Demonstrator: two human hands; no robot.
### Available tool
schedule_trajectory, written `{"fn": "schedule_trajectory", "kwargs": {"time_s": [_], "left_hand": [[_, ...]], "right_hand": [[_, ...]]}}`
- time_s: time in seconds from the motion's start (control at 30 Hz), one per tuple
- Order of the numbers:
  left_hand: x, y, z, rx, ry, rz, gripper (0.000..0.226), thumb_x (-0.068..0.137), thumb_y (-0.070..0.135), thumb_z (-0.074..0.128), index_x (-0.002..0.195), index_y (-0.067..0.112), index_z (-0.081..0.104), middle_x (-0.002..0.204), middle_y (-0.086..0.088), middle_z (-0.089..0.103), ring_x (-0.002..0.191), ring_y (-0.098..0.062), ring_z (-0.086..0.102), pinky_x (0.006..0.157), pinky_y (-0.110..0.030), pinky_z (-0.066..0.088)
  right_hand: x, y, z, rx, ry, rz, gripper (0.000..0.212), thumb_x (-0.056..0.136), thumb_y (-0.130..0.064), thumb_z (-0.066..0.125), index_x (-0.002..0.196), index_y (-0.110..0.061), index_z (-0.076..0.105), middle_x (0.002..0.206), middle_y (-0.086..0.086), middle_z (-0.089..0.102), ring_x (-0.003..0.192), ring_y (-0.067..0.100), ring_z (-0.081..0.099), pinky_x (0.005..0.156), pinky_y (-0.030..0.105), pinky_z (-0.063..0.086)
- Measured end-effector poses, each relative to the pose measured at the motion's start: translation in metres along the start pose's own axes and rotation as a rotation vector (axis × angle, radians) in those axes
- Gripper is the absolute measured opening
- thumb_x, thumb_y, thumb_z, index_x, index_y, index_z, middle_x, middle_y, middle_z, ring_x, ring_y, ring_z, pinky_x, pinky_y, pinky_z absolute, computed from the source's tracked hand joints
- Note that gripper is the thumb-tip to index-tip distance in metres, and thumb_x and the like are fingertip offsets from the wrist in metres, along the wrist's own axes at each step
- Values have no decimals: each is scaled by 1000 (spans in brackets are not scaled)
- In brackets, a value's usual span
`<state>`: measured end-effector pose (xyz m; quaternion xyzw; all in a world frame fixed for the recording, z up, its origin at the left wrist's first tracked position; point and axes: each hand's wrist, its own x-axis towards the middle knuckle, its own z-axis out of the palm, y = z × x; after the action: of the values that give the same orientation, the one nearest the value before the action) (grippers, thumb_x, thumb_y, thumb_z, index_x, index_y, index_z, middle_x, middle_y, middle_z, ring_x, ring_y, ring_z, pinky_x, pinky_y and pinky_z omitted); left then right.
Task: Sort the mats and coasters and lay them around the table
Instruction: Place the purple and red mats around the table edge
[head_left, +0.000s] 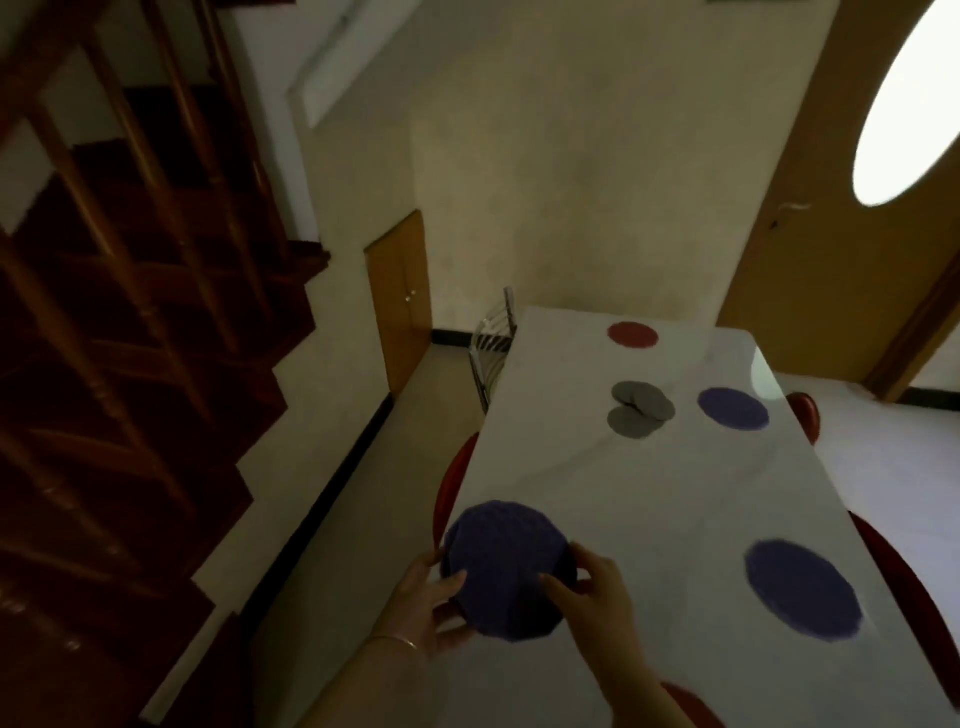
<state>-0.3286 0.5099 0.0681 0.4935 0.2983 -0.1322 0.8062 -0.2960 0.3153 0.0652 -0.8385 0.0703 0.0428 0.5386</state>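
A round purple mat (501, 564) is at the near left edge of the white table (649, 493), with something dark under its right side. My left hand (423, 608) grips its near left rim and my right hand (589, 584) grips its right rim. Two more purple mats lie flat: one at the near right (802, 590), one further back on the right (732, 409). A red mat (632, 335) lies at the far end. Several small grey coasters (640, 410) overlap in a loose pile at mid-table.
Red chairs stand along the table: one at the left edge (451, 488), one at the right (804, 415), another at the near right (904, 587). A metal chair (491, 338) stands at the far left corner. A wooden staircase (130, 312) rises at left.
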Motion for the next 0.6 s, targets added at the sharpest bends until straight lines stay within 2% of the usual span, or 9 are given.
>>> {"fn": "schedule_trajectory", "kwargs": {"time_s": [0.13, 0.27, 0.43, 0.5, 0.6], "left_hand": [[39, 51, -22, -18, -59, 45, 40, 79, 10, 72, 113, 24, 57, 112, -7, 68, 92, -32, 67, 71, -44, 57], [91, 103, -40, 9, -159, 1, 43, 81, 7, 72, 118, 20, 55, 104, -8, 68, 86, -31, 67, 53, -39, 59], [143, 142, -45, 111, -330, -53, 54, 75, 9, 76, 124, 21, 57, 121, -13, 64, 105, -38, 62, 82, -57, 55], [155, 153, -41, 142, -376, -85, 58, 71, 10, 79, 123, 24, 57, 122, -13, 64, 106, -39, 62, 82, -59, 54], [179, 162, -28, 205, -420, -113, 55, 70, 11, 81, 117, 27, 58, 118, -13, 64, 99, -37, 63, 75, -53, 57]], "right_hand": [[32, -38, 37, -10, 28, -90, 76, 71, -18, 81, 136, -23, 42, 117, 10, 47, 93, 26, 59, 81, 40, 53], [55, -69, 85, -136, 120, -94, 69, 69, -18, 81, 131, -21, 50, 124, 11, 41, 112, 30, 49, 97, 43, 45], [70, -99, 113, -202, 324, -5, 67, 67, -17, 82, 128, -17, 53, 127, 12, 37, 113, 29, 47, 98, 39, 45], [71, -107, 116, -210, 386, 8, 67, 67, -17, 83, 127, -17, 53, 128, 11, 35, 112, 27, 47, 98, 38, 47], [80, -113, 114, -231, 458, 43, 68, 65, -17, 83, 126, -16, 54, 127, 11, 35, 111, 25, 47, 97, 36, 47]]}}
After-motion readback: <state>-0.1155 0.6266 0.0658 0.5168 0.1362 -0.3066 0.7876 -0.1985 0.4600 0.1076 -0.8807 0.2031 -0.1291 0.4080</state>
